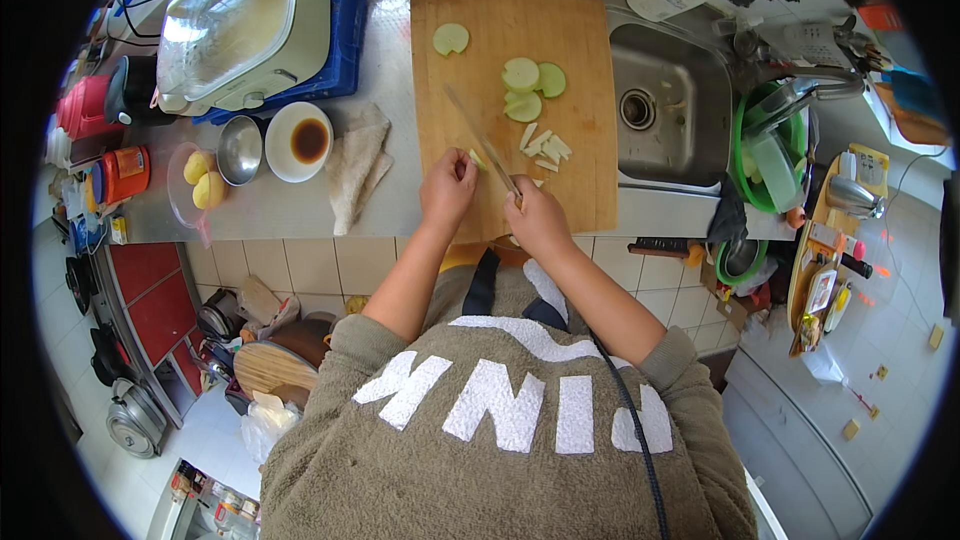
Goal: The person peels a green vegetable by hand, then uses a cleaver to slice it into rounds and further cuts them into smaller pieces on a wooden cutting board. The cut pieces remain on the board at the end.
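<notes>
My right hand [538, 219] grips the handle of a kitchen knife [478, 133], whose blade points away and to the left over a wooden cutting board [442, 112]. To its left, my left hand [448, 187] pinches a small piece of pale green vegetable [478, 160] beside the blade. Round slices of the vegetable lie farther up the board: a notched slice [451, 39] alone at upper left, and a small cluster [520, 75] right of centre. Below that cluster are several pale cut strips [546, 145]. Part of the left-hand piece is hidden by my fingers.
Right of the board is a steel sink [667, 120], with a green basin [776, 199] beyond. On the left are a folded cloth [360, 169], a white bowl [273, 164] of dark liquid, a metal bowl [240, 151], peeled potatoes [208, 190] and a lidded electric cooker [300, 37].
</notes>
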The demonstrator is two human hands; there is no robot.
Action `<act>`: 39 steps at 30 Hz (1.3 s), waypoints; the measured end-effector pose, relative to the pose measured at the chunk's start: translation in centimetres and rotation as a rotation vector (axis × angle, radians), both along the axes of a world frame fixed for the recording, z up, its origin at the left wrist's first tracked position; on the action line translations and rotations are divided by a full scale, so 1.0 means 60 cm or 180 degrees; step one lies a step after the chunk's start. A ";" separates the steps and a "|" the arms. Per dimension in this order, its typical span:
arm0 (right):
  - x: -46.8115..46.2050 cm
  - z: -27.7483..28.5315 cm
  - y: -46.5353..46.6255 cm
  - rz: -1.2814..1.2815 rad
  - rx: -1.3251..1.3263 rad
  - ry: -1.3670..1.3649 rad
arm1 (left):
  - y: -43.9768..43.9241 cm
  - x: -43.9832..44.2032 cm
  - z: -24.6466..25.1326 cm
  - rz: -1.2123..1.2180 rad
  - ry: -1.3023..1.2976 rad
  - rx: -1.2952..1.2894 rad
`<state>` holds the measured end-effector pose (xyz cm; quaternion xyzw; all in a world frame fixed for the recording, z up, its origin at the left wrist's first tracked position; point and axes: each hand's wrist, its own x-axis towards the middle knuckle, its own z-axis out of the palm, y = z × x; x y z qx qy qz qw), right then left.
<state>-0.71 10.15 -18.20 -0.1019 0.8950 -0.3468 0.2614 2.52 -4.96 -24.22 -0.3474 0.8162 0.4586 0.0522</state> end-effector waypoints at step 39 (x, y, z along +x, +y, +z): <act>-0.024 -0.044 -0.033 -0.0375 -0.0159 -0.0886 | -0.015 0.023 0.025 -0.0516 0.0310 -0.0760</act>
